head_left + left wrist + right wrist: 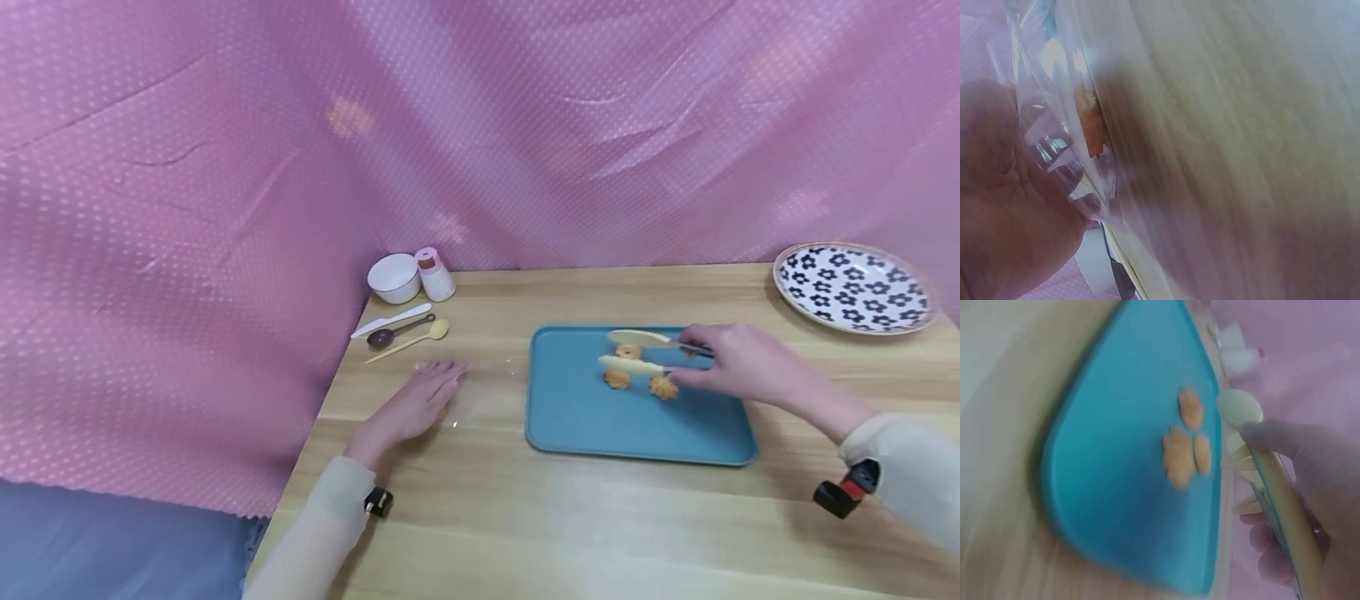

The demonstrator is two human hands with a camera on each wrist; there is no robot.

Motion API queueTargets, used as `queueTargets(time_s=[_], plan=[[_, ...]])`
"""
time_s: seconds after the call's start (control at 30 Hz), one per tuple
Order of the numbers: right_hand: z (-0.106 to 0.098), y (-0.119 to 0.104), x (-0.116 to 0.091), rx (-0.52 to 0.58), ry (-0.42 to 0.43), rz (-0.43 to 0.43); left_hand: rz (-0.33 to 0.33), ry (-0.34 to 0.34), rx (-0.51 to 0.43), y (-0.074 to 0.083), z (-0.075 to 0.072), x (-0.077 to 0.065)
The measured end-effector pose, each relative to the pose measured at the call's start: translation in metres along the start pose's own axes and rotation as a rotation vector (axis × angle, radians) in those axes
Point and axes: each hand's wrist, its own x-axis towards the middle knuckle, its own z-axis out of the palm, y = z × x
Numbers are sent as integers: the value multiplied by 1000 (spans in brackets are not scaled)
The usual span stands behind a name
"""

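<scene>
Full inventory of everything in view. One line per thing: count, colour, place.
tray: 1, blue, on table
pastries: 3, golden, on tray
tongs: 1, pale yellow ends, above tray
wrapper: 1, clear, left of tray
golden piece: 1, golden, in or behind wrapper, unclear which
plate: 1, white with black flowers, far right
bowl: 1, white, far left
bottle: 1, pink and white, beside bowl
knife: 1, white, nearer than bowl
spoons: 2, brown and yellow, by knife
table: 1, light wood, underneath
cloth: pink, dotted, behind
fabric: blue, lower left
sleeves: 2, cream
wrist devices: 2, mainly black
left grip: 1, bare, at wrapper
right grip: 1, bare, holding tongs
</scene>
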Motion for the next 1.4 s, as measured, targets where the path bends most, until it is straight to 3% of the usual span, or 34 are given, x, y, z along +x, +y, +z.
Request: queueTargets(time_s=[0.13, 0.23, 0.37, 0.47, 0.67, 1.03, 1.23, 1.4], plan=[[10, -21, 11, 25, -28, -44, -26, -7, -29, -1, 2, -6], [14, -34, 21, 34, -57, -57, -7, 1, -38, 1, 2, -3], [26, -51, 38, 53, -66, -135, 12, 11, -7, 2, 2, 0], [39, -63, 50, 77, -71, -197, 15, 15, 9, 2, 2, -2], [55, -84, 65, 106, -95, -242, 24, 16, -6, 1, 4, -6], [45, -105, 79, 78, -90, -224, 25, 6, -20, 3, 2, 0], [34, -101, 77, 48, -73, -181, 16, 12, -35, -2, 2, -1], [29, -102, 76, 41, -49, -207, 9, 20, -34, -5, 1, -3]])
